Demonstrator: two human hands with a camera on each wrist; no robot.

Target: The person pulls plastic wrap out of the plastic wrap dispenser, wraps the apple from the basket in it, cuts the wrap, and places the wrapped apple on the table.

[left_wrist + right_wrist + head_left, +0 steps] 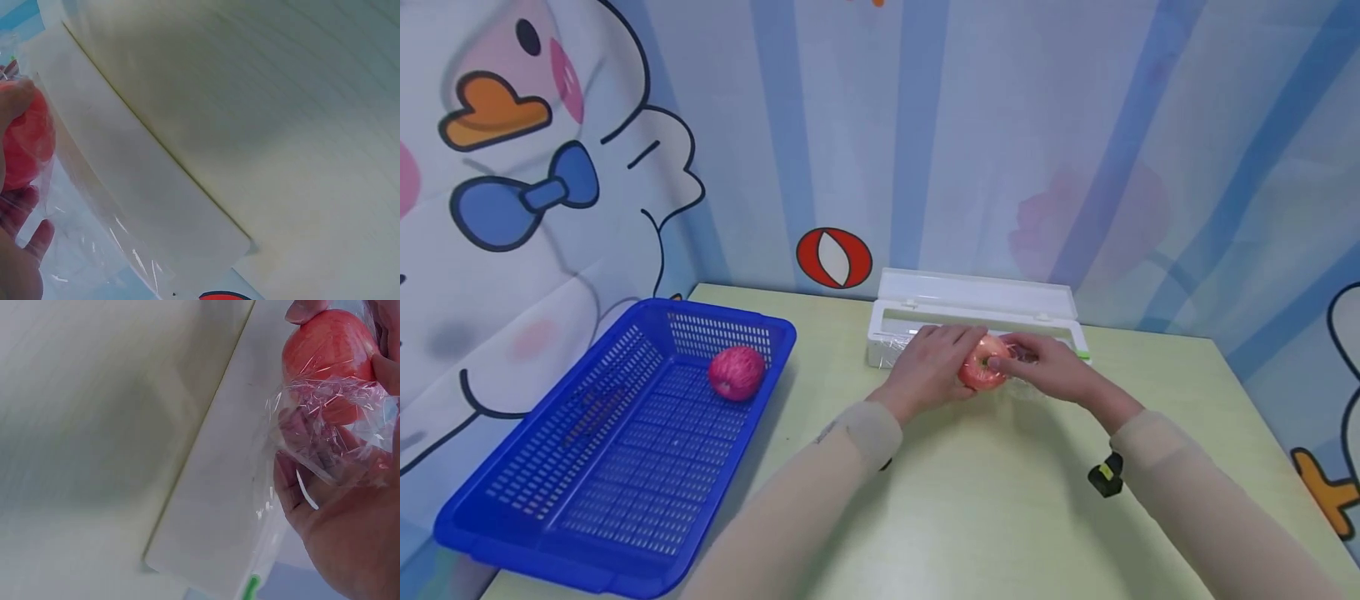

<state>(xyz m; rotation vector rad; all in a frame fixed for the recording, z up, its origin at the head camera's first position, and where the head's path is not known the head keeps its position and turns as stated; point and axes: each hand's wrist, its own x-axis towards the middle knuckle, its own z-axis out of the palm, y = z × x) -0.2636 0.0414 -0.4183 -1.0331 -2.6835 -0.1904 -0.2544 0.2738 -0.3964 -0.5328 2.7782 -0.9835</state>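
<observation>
A red apple (976, 372) is held up just in front of a white cling film box (976, 293), whose lid stands raised. My left hand (931, 365) grips the apple from its left side. With the right hand (1054, 367) I pinch clear cling film (334, 440) bunched at the apple's right side, the thumb lying near the stem. Film covers part of the apple and stretches toward the box in both wrist views. Some right fingers show only through the film.
On the left of the table (985, 517) stands a blue plastic basket (784, 346) with a second red apple (737, 373) inside, against its right wall. A printed curtain (865, 125) hangs behind the table. A small black device (1107, 477) is strapped under the right sleeve.
</observation>
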